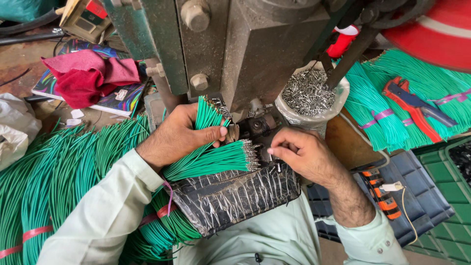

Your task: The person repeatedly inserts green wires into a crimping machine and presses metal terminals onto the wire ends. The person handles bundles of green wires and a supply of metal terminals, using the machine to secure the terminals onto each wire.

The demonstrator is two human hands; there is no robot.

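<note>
Left hand [171, 137] clamps green wire bundle [211, 159]; right hand [299, 152] pinched beside tips.

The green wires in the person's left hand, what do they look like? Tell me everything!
The green wires are a thick bunch of thin, plastic-coated strands. The left hand grips them around the middle. One part fans upward past the thumb, the other lies almost level, pointing right toward the right hand. Their ends carry small silvery metal tips, bunched like a brush beside the dark press machine. The bunch lies over a black taped pad, and its tail runs down toward the person's sleeve.
</note>
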